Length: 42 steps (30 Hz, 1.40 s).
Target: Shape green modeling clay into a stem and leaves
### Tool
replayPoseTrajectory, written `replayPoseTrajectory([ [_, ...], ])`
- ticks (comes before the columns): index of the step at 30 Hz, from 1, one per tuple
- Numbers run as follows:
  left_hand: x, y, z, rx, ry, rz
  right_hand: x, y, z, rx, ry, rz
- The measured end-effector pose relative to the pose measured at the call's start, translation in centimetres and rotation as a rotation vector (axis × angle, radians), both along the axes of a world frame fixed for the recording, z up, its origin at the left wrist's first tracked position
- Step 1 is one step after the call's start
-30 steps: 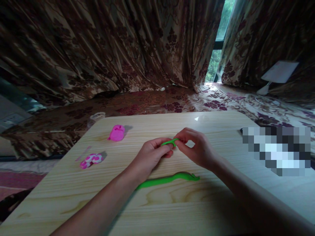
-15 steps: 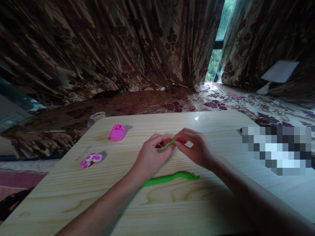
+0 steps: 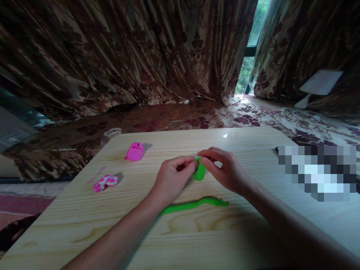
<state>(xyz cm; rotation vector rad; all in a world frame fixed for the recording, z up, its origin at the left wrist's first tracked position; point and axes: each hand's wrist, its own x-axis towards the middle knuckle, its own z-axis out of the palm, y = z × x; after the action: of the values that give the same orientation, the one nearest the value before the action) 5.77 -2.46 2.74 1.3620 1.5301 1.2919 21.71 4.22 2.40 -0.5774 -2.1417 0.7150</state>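
Note:
A small flattened piece of green modelling clay [image 3: 199, 171] hangs between my two hands above the table, its flat side facing me. My left hand [image 3: 176, 174] pinches its upper left edge between thumb and fingers. Beside its upper right edge is my right hand [image 3: 225, 168], thumb tip at the clay and index finger stretched just above, with a small gap between them. A long green clay roll [image 3: 194, 204] lies on the table below the hands, its left end hidden behind my left forearm.
On the left of the wooden table [image 3: 197, 243] sit a pink clay lump [image 3: 135, 152] and a pink-and-white clay piece [image 3: 106, 182]. A thin pink stick [image 3: 97, 175] lies nearby. A blurred-out object [image 3: 317, 172] occupies the right side. Behind stands a white lamp [image 3: 322, 82].
The small green clay piece has turned from edge-on to flat side towards me. My right hand's fingers have come apart from their pinch; my left hand keeps its hold.

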Motion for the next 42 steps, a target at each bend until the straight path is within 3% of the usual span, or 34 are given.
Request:
replayPoseTrajectory([
  [4,-0.22,0.14,-0.26,-0.043,-0.062,-0.004,-0.30,-0.14,-0.33,-0.028,-0.001,-0.023],
  [15,-0.11,0.07,-0.06,-0.064,0.019,-0.073,-0.37,-0.15,-0.42,0.105,-0.032,-0.039],
  [21,-0.26,0.20,-0.37,-0.117,-0.123,-0.084,-0.29,-0.02,-0.51,0.050,-0.034,-0.064],
  [29,-0.43,0.03,-0.08,-0.141,-0.004,-0.139,-0.27,-0.03,-0.47,0.044,-0.024,0.002],
  [35,-0.40,0.14,-0.19,-0.155,-0.152,-0.161,-0.24,0.00,-0.41,-0.011,-0.034,-0.052],
  [42,-0.28,0.16,-0.04,-0.020,-0.030,-0.016,-0.14,0.06,-0.39,0.009,-0.059,-0.036],
])
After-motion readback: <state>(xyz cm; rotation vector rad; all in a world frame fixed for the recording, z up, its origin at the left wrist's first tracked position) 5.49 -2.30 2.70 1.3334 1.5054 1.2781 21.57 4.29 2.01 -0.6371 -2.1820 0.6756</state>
